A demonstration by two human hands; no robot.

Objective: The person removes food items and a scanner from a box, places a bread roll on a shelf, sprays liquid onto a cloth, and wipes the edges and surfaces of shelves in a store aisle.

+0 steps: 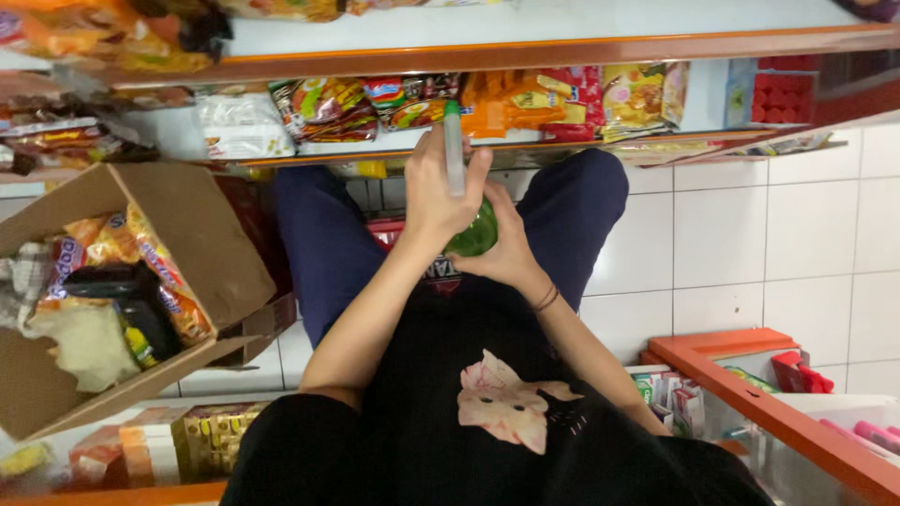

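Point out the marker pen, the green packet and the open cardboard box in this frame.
marker pen (454,155): head view, on its grey barrel above the left hand (441,192).
green packet (476,234): head view, on the green face showing between both hands.
cardboard box (202,234): head view, on its raised brown flap.

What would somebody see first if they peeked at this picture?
Right in the middle, the left hand holds a pen with a green cap while the right hand cups a shiny green packet. At the left sits an open cardboard box stuffed with snack bags, and colourful noodle packets line the shelf above the hands.
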